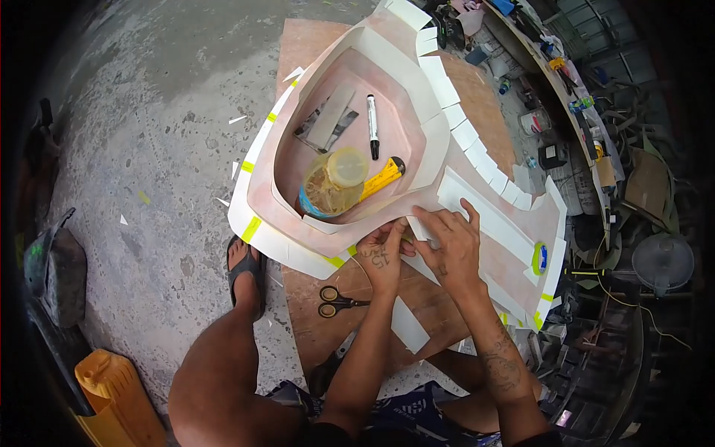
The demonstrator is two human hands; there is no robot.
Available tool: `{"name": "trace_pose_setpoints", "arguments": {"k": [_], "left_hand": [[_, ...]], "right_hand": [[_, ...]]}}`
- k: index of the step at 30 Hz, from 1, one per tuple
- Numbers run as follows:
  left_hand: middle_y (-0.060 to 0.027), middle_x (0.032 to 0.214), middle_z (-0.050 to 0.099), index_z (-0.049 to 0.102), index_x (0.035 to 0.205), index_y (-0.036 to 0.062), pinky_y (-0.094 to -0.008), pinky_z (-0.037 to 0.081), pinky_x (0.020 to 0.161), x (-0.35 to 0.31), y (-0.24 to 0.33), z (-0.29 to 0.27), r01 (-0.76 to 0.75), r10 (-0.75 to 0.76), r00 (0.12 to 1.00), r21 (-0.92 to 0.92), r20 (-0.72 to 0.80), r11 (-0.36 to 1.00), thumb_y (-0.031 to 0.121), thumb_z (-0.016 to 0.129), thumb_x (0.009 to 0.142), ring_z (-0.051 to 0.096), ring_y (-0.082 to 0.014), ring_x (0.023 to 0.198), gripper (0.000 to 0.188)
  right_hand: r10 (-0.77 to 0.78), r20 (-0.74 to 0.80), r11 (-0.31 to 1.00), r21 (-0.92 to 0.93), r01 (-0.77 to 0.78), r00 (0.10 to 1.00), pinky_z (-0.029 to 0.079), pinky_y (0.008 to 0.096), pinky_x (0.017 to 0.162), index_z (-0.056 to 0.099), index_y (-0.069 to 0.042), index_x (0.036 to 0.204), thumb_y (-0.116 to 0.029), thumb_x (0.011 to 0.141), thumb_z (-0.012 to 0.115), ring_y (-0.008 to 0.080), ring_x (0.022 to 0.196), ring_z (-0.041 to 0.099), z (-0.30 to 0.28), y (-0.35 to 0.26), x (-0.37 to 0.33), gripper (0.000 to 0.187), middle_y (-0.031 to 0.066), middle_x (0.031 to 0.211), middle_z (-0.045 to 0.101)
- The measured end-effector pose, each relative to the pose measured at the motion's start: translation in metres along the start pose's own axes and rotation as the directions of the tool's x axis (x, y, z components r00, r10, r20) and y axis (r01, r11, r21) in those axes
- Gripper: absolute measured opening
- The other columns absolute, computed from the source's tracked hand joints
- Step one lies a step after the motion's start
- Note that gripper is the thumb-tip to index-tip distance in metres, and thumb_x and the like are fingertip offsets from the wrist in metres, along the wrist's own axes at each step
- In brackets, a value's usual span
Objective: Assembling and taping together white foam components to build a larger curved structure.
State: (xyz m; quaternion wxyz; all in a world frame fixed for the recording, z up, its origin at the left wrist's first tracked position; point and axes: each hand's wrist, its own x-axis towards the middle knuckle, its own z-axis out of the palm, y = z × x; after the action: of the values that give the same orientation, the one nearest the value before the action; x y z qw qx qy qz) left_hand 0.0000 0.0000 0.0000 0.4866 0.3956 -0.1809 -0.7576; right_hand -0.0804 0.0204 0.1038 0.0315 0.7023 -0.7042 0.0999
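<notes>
A large pale pink and white moulded panel [406,205] lies before me, with white strips [480,158] along its edges and yellow-green tape tabs [251,229]. At its near edge, my left hand [381,257] pinches a small white strip [421,231] between thumb and fingers. My right hand [450,242] grips the same strip from the other side, its outer fingers raised. Fingertips partly cover the strip. Inside the panel's deep recess are a plastic container [334,185] with yellowish contents, a yellow utility knife [383,179], a marker [372,127] and flat grey pieces [328,123].
Under the panel is a brown wooden board [305,298], bearing black scissors [335,302] and a loose white strip [408,326]. A roll of yellow-green tape [539,258] rests on the panel's right. A cut yellow jerrycan [119,395], a fan [663,264] and a cluttered shelf [573,112] stand around.
</notes>
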Motion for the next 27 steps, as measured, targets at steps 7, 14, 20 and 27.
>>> {"name": "trace_pose_setpoints", "arguments": {"k": [7, 14, 20, 27], "left_hand": [[-0.0102, 0.071, 0.066, 0.066, 0.091, -0.0059, -0.0229, 0.05, 0.048, -0.0043, 0.003, 0.007, -0.08, 0.08, 0.997, -0.048, -0.012, 0.996, 0.013, 0.068, 0.088, 0.06, -0.0133, 0.053, 0.02], [-0.0093, 0.07, 0.066, 0.066, 0.092, -0.0059, -0.0226, 0.051, 0.05, -0.0007, -0.0009, 0.0025, -0.173, 0.171, 0.983, 0.041, 0.063, 0.984, 0.014, 0.062, 0.093, 0.061, -0.0125, 0.055, 0.02], [-0.0046, 0.069, 0.064, 0.066, 0.089, -0.0038, -0.0221, 0.046, 0.05, -0.0049, 0.0015, 0.0103, -0.14, 0.141, 0.99, -0.036, 0.014, 0.989, 0.015, 0.063, 0.093, 0.056, -0.0088, 0.052, 0.019], [-0.0084, 0.066, 0.064, 0.067, 0.089, -0.0056, -0.0222, 0.049, 0.046, -0.0038, 0.004, 0.002, -0.082, 0.085, 0.996, 0.082, -0.038, 0.993, 0.016, 0.066, 0.09, 0.059, -0.0118, 0.049, 0.022]], "right_hand": [[0.056, -0.05, 0.996, 0.075, -0.052, 0.997, 0.03, 0.0499, 0.107, 0.066, -0.008, 0.103, -0.014, 0.074, 0.07, 0.0264, 0.084, 0.06, -0.0002, -0.0039, 0.0005, 0.031, 0.007, 0.092, 0.062], [0.049, -0.066, 0.995, 0.087, -0.043, 0.997, 0.029, 0.0495, 0.107, 0.068, -0.008, 0.103, -0.011, 0.07, 0.071, 0.0235, 0.087, 0.061, 0.0009, -0.0044, 0.0004, 0.033, 0.0035, 0.095, 0.065], [0.044, -0.084, 0.994, 0.105, -0.035, 0.995, 0.028, 0.0499, 0.107, 0.069, -0.007, 0.102, -0.012, 0.069, 0.071, 0.0234, 0.087, 0.06, 0.0035, -0.002, -0.0014, 0.034, 0.003, 0.095, 0.065], [0.048, -0.071, 0.998, 0.055, -0.044, 0.996, 0.03, 0.0467, 0.106, 0.07, -0.009, 0.098, -0.017, 0.072, 0.069, 0.0226, 0.085, 0.062, 0.0017, -0.0031, -0.0009, 0.027, 0.0035, 0.093, 0.067]]}}
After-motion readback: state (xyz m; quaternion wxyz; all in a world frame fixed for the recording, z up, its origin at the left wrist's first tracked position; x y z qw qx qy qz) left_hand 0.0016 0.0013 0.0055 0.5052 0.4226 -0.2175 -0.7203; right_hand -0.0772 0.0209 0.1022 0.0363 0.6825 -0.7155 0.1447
